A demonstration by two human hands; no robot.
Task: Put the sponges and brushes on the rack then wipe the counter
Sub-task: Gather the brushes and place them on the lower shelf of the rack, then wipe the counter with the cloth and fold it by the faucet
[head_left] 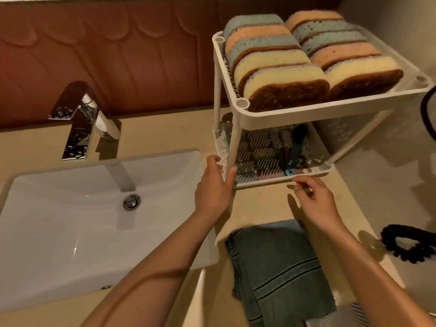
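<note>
We log the rack (306, 113) on the counter (165, 135). Top tier: sponges (283, 74) on edge in two rows. Lower tier: brushes (257, 152) (one dark-handled). Left hand (214, 185) grips the front-left post. Right hand (316, 199) has its fingers curled at the lower rim; we cannot tell whether it holds the rim.

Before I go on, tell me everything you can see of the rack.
The rack is white and plastic-looking, with two trays joined by round corner posts. It stands upright on the beige counter, right of the sink. The upper tray holds two rows of sponges set on edge; the perforated lower tray holds brushes. The left hand grips its front-left post at the lower tray. The right hand, fingers curled, is at the lower tray's front rim; whether it touches is unclear.
</note>
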